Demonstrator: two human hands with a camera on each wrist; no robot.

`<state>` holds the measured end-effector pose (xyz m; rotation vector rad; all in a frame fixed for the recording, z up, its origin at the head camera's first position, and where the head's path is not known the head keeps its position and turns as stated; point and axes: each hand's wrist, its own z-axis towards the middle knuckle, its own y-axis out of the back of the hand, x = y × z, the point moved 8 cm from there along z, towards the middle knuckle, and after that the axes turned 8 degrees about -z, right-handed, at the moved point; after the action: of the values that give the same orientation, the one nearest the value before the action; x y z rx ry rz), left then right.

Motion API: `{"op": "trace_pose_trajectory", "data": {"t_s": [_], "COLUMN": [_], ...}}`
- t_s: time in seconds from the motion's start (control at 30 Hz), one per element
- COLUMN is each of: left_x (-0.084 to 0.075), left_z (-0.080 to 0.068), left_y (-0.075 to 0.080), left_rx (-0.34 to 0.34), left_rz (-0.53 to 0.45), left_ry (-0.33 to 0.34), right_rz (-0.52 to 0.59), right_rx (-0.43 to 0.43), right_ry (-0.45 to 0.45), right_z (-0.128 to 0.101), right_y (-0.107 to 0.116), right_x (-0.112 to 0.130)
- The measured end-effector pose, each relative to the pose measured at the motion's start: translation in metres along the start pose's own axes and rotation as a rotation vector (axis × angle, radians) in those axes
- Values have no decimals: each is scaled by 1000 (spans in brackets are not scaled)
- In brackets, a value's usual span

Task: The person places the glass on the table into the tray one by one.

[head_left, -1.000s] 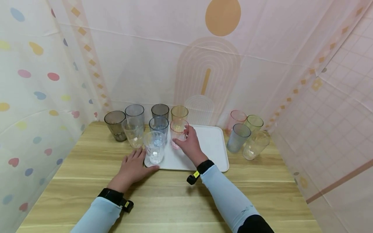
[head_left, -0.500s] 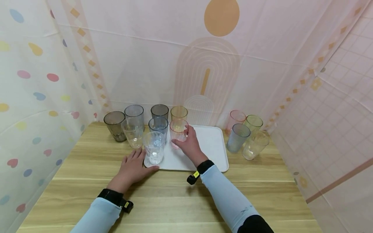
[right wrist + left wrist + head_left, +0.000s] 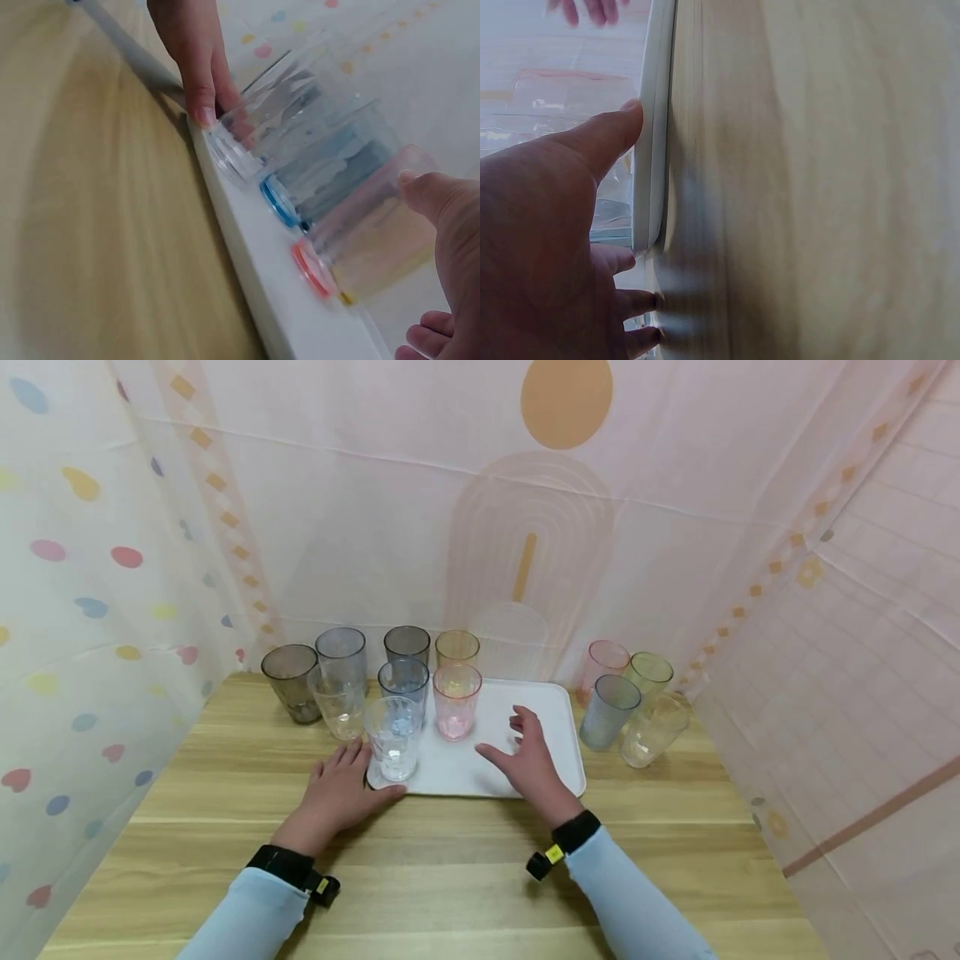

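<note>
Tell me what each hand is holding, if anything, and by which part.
Nothing is gripped. The right hand is empty over the white tray; the left hand lies spread at the tray's near left corner, thumb at its rim.

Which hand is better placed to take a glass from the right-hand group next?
Likely the right hand: empty and nearer those glasses. The left hand touches the tray.

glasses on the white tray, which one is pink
The pink-rimmed glass just in front of the yellow glass, right of the blue glass; no other glass on the tray is pink.
</note>
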<state>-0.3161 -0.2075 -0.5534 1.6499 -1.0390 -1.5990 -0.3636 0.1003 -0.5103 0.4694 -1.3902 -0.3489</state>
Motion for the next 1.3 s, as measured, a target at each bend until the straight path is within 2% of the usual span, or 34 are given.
{"op": "trace_pose_trajectory", "data": {"t_s": [0.27, 0.43, 0.57, 0.77, 0.87, 0.93, 1.03, 1.17, 1.3], "left_x": [6, 5, 2, 1, 3, 4, 5, 3, 0], "left_z": [0, -1, -2, -1, 2, 2, 2, 1, 0], "left_y": [0, -1, -1, -1, -2, -3, -3, -2, 0], "left_rx": [1, -1, -1, -3, -10, -13, -12, -13, -12], "left_rz": [-7, -13, -10, -5, -8, -11, -12, -10, -8], "left_ry": [11, 7, 1, -4, -6, -6, -5, -6, -8], "right_rz": [27, 18, 44, 99, 90, 77, 65, 72, 56], "right_rx": [-18, -93, -247, -619, -732, -732, -657, -529, -472], "right_ry": [-51, -94, -112, -96, -83, -99, -120, -112, -111], "right_z": [-44, -63, -76, -83, -79, -72, -60, -43, -33], "right_y": [47, 77, 112, 174, 197, 207, 215, 214, 209], "right_x": [-32, -56, -73, -96, -104, -111, -118, -124, -131]}}
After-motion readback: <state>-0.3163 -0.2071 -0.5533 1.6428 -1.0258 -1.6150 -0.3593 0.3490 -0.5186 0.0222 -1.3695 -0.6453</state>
